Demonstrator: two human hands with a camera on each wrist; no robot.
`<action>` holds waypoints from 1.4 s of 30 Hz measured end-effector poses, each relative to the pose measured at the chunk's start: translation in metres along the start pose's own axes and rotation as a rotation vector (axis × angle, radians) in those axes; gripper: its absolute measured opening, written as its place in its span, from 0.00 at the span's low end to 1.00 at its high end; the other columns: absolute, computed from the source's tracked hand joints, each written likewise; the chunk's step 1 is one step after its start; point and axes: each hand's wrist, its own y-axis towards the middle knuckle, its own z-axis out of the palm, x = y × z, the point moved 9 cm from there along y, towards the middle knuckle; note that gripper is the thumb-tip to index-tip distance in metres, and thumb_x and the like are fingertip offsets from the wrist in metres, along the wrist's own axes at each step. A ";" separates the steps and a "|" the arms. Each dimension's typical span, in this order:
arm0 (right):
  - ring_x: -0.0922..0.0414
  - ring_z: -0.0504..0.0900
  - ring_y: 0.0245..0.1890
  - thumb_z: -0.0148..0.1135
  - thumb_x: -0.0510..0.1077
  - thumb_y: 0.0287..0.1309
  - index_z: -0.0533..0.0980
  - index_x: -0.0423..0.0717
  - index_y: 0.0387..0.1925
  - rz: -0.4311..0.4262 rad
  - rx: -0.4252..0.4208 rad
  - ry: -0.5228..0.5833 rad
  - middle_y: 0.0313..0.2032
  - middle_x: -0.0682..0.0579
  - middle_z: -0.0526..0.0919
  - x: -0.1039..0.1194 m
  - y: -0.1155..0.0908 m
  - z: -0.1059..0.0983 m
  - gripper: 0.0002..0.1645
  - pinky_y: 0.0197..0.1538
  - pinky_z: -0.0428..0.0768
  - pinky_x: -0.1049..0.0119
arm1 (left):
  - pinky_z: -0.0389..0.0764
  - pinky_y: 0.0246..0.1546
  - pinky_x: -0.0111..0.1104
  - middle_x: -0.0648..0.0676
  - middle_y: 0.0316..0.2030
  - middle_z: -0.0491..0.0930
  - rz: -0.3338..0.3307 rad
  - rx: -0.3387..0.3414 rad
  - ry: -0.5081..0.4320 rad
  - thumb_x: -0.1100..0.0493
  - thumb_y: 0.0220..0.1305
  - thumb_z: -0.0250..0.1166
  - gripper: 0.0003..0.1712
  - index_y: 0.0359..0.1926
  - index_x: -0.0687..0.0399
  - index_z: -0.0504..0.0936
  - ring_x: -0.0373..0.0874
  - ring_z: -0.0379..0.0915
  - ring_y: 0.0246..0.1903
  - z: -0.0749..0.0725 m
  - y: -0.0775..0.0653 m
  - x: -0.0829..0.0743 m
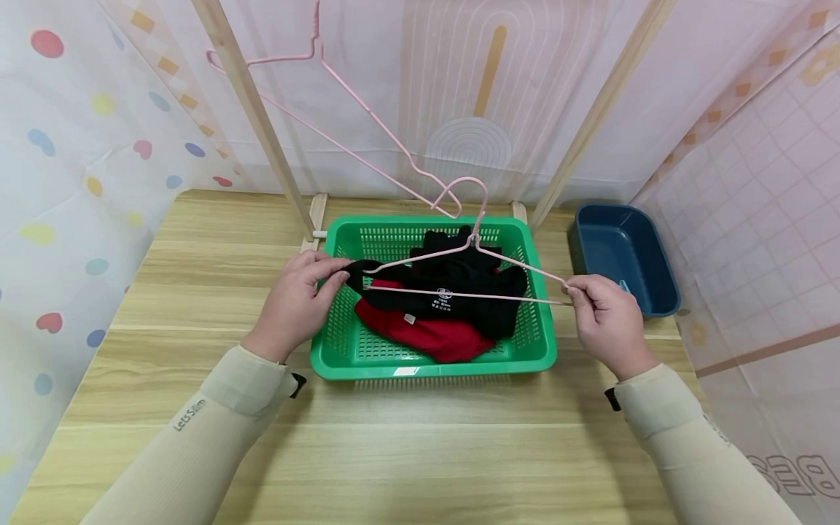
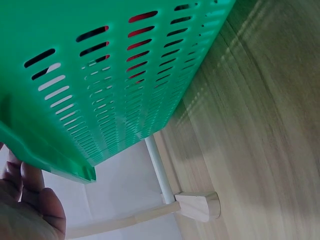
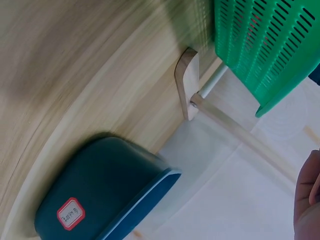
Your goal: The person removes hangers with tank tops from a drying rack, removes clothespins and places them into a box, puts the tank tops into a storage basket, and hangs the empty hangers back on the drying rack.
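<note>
My left hand (image 1: pixel 295 302) pinches the left edge of a black garment (image 1: pixel 485 313) with small white print, between thumb and fingers. The right hand (image 1: pixel 607 321) grips the right end of a pink hanger (image 1: pixel 474 237), whose hook points up. The hanger's left end lies at the garment's opening, close to my left fingers. Beneath them is a green basket (image 1: pixel 472 370) with slotted walls, holding a red garment (image 1: pixel 426 339) and more black cloth. Both wrist views show only part of each hand; the held things are out of sight there.
Another pink hanger (image 1: pixel 371 114) hangs above and behind the basket. Two wooden posts (image 1: pixel 256 109) of a rack rise from the wood-grain table (image 1: pixel 420 452). A dark blue basin (image 1: pixel 620 240) stands behind my right hand. Patterned sheets line the back and sides.
</note>
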 end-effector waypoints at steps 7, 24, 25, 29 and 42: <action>0.62 0.74 0.29 0.65 0.28 0.66 0.84 0.35 0.37 0.010 -0.023 0.022 0.32 0.44 0.87 -0.005 0.001 -0.007 0.04 0.36 0.69 0.75 | 0.74 0.53 0.51 0.61 0.50 0.84 -0.001 -0.006 0.017 0.57 0.79 0.60 0.15 0.57 0.58 0.88 0.57 0.75 0.52 -0.002 0.001 0.001; 0.78 0.70 0.34 0.65 0.28 0.65 0.85 0.34 0.35 0.012 -0.092 0.052 0.32 0.41 0.87 -0.008 -0.003 -0.026 0.05 0.38 0.68 0.81 | 0.74 0.57 0.53 0.62 0.50 0.83 -0.080 0.036 0.095 0.57 0.79 0.61 0.16 0.57 0.62 0.87 0.59 0.74 0.54 0.002 0.000 0.012; 0.77 0.70 0.34 0.65 0.27 0.65 0.85 0.34 0.35 0.011 -0.097 0.055 0.32 0.40 0.86 -0.008 -0.004 -0.027 0.05 0.38 0.68 0.81 | 0.73 0.58 0.53 0.62 0.50 0.82 -0.085 0.040 0.099 0.57 0.79 0.61 0.16 0.57 0.62 0.87 0.59 0.73 0.54 0.002 0.000 0.013; 0.75 0.69 0.32 0.66 0.25 0.62 0.85 0.34 0.34 0.008 -0.110 0.065 0.31 0.41 0.86 -0.011 -0.004 -0.030 0.06 0.36 0.66 0.80 | 0.70 0.61 0.55 0.63 0.51 0.82 -0.104 0.057 0.116 0.57 0.78 0.62 0.16 0.56 0.62 0.87 0.61 0.72 0.54 0.004 0.000 0.015; 0.79 0.73 0.35 0.63 0.24 0.64 0.84 0.32 0.35 0.044 -0.126 0.115 0.32 0.43 0.84 -0.014 0.001 -0.037 0.06 0.44 0.71 0.84 | 0.66 0.65 0.56 0.64 0.55 0.80 -0.103 0.063 0.151 0.58 0.78 0.62 0.16 0.55 0.64 0.88 0.64 0.70 0.59 0.004 0.001 0.020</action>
